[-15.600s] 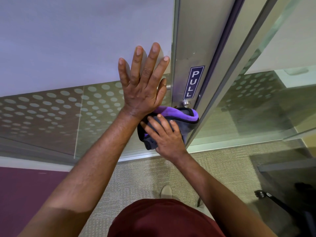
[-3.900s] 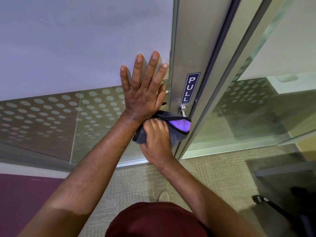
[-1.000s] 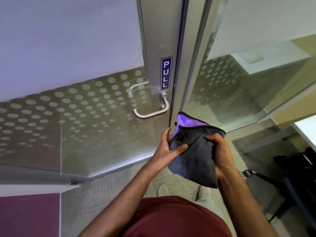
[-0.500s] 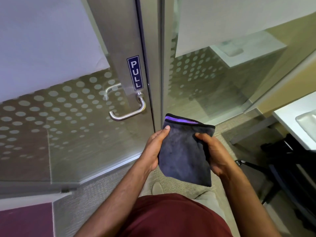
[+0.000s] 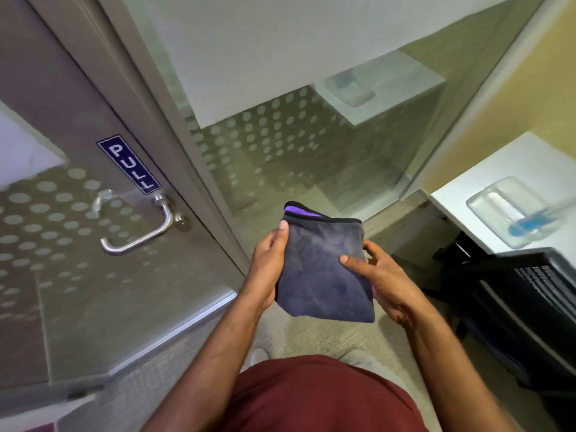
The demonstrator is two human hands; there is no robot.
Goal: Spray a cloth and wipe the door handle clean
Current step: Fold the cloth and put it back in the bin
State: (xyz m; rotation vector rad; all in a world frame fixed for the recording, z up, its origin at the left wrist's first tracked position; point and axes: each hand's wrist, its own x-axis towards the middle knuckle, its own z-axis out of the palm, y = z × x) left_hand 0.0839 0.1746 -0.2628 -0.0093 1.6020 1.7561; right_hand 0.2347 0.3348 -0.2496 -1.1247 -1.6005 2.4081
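**Cloth held folded in both hands, door handle off to the left**

Cloth (image 5: 324,269), a soft grey pad folded into a rough square with black edging and a strip of purple showing at its far edge, sits between the two hands in front of the person's body. The left hand (image 5: 268,269) grips its left side, thumb laid up the front face and fingers hidden behind. The right hand (image 5: 380,275) pinches the right side, thumb pressed on the front, fingers curled round the back. Its nap looks plush and faintly mottled; whether it is damp cannot be told.

The door handle (image 5: 140,227) lies left of the cloth and a little farther away, well apart from both hands. It is a brushed-metal lever, a round bar bent from its rose, its long run slanting down and to the left to a free end. The left hand is the nearer one, so any return to the handle would likely sweep the cloth leftward along that slanting bar.

Above the handle a blue PULL sign (image 5: 129,163) is fixed to the metal door frame (image 5: 93,98); frosted dots cover the glass panel (image 5: 280,145). At right, a white desk (image 5: 498,169) bears a clear tray (image 5: 514,210) with something blue in it, too blurred to name. Judging from the hands' distance from the door, wiping seems finished or paused.
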